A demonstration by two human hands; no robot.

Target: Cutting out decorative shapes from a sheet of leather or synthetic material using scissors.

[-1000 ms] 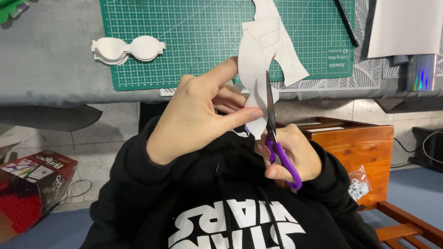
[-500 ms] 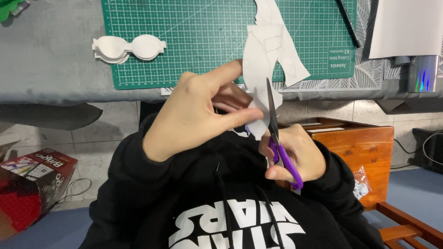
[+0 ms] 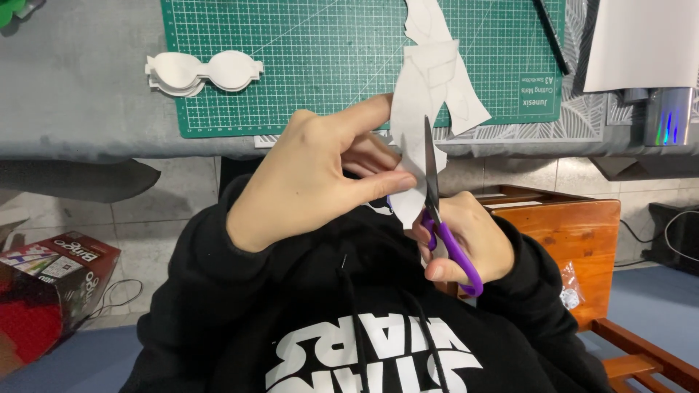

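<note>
A green cutting mat [image 3: 291, 65] lies on the table. Just below it, the left hand [image 3: 320, 175] pinches 1 white paper strip [image 3: 419, 109], long axis upright. Right of the strip, the right hand [image 3: 466, 244] grips purple scissors [image 3: 440, 218], blades seemingly nearly closed.

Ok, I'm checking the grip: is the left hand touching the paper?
Touching. The head view shows the left hand pinching the white paper, its thumb and fingertips pressed on the edge beside the scissors.
</note>
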